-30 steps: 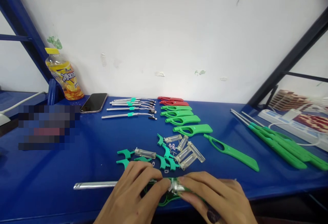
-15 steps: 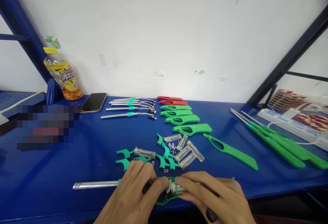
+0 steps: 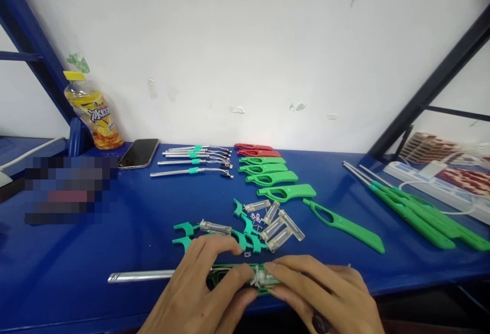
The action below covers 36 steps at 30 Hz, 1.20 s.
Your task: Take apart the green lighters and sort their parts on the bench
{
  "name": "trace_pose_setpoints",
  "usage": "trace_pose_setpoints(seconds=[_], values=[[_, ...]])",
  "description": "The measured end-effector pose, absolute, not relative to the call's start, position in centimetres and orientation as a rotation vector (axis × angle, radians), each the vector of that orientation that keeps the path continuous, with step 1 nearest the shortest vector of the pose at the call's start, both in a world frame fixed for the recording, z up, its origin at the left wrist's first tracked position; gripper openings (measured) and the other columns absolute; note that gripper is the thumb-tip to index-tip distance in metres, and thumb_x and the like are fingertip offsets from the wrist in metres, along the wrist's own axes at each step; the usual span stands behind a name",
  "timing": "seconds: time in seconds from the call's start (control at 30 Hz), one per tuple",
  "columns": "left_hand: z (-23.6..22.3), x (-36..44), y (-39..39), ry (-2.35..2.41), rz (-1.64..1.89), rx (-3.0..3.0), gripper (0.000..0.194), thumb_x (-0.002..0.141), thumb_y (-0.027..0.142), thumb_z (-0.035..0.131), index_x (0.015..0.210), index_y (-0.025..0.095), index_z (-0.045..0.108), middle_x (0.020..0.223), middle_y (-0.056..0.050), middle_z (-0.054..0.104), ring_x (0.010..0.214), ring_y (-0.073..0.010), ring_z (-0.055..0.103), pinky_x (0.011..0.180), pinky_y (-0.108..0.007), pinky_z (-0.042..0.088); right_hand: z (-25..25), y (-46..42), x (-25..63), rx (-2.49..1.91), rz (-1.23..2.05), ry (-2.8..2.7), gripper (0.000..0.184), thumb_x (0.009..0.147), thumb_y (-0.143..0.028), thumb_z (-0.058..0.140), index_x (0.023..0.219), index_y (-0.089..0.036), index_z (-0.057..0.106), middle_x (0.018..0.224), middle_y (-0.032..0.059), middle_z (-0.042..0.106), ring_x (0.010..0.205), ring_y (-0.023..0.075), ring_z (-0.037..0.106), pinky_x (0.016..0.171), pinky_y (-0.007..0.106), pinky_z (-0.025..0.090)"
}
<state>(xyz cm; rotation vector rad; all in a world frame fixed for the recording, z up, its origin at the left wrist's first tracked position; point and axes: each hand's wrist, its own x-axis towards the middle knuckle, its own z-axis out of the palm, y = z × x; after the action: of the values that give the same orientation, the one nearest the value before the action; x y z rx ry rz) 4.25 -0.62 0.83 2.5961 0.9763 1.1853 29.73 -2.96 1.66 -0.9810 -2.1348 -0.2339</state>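
Observation:
At the table's front edge lies a green lighter casing (image 3: pixel 264 290), partly covered by both hands. A silver metal tube (image 3: pixel 140 276) runs out of its left end. Inside the casing sits a clear fuel tank (image 3: pixel 264 276) with a small pale part at its left end. My left hand (image 3: pixel 202 283) is closed around the casing's handle opening, thumb beside the tank's end and index finger raised and bent. My right hand (image 3: pixel 321 285) grips the casing's right part, its fingertips pressing on the tank. The palms hide much of the casing.
Beyond my hands lie several clear tanks (image 3: pixel 281 239), teal triggers (image 3: pixel 184 229) and small metal bits. Farther back are silver tubes with wires (image 3: pixel 179 172), green casings (image 3: pixel 306 190) and red casings (image 3: pixel 258 153). Lighters (image 3: pixel 417 216) and a power strip (image 3: pixel 440 186) are right; a phone (image 3: pixel 140 153) and bottle (image 3: pixel 95 112) left.
My left index finger has lifted away from the casing and the left thumb has shifted slightly. The casing's lower edge has tilted up a little; the right hand stays nearly still.

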Motion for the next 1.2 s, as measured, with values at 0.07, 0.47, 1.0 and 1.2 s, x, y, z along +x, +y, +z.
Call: trace_pose_setpoints(seconds=[0.07, 0.47, 1.0, 1.2], values=[[0.7, 4.3, -0.6, 0.961, 1.23, 2.591, 0.021, 0.115, 0.013, 0.054, 0.116, 0.023, 0.072, 0.121, -0.009, 0.069, 0.11, -0.0224, 0.066, 0.096, -0.037, 0.061, 1.7, -2.9, 29.5, -0.971, -0.234, -2.148, 0.022, 0.119, -0.029, 0.057, 0.122, -0.023, 0.078, 0.102, -0.0016, 0.088, 0.078, 0.0088, 0.085, 0.065, 0.018, 0.058], [0.9, 3.9, -0.1, 0.837, 1.215, 2.598, 0.032, 0.109, -0.005, 0.048, 0.113, 0.02, 0.067, 0.108, -0.008, 0.066, 0.095, -0.0193, 0.062, 0.082, -0.033, 0.055, 1.5, -2.6, 29.2, -0.898, -0.22, -2.152, 0.019, 0.118, -0.027, 0.06, 0.119, -0.022, 0.079, 0.1, -0.0014, 0.089, 0.074, 0.0079, 0.084, 0.064, 0.016, 0.059], [0.6, 1.9, 1.3, 1.137, 1.071, 2.744, 0.032, 0.109, 0.007, 0.055, 0.128, 0.026, 0.073, 0.122, -0.006, 0.07, 0.11, -0.0246, 0.062, 0.094, -0.039, 0.061, 2.5, -2.5, 30.1, -1.017, -0.317, -2.021, 0.023, 0.118, -0.033, 0.06, 0.114, -0.024, 0.08, 0.095, -0.0014, 0.09, 0.08, 0.0101, 0.087, 0.066, 0.014, 0.062], [1.6, 1.2, 1.1, 1.164, 1.128, 2.77, 0.036, 0.111, 0.012, 0.054, 0.138, 0.028, 0.07, 0.119, -0.004, 0.073, 0.105, -0.0209, 0.068, 0.092, -0.033, 0.063, 1.7, -2.7, 31.6, -1.074, -0.339, -2.06, 0.018, 0.117, -0.03, 0.062, 0.121, -0.026, 0.078, 0.102, -0.0015, 0.09, 0.085, 0.0116, 0.088, 0.067, 0.017, 0.063]])
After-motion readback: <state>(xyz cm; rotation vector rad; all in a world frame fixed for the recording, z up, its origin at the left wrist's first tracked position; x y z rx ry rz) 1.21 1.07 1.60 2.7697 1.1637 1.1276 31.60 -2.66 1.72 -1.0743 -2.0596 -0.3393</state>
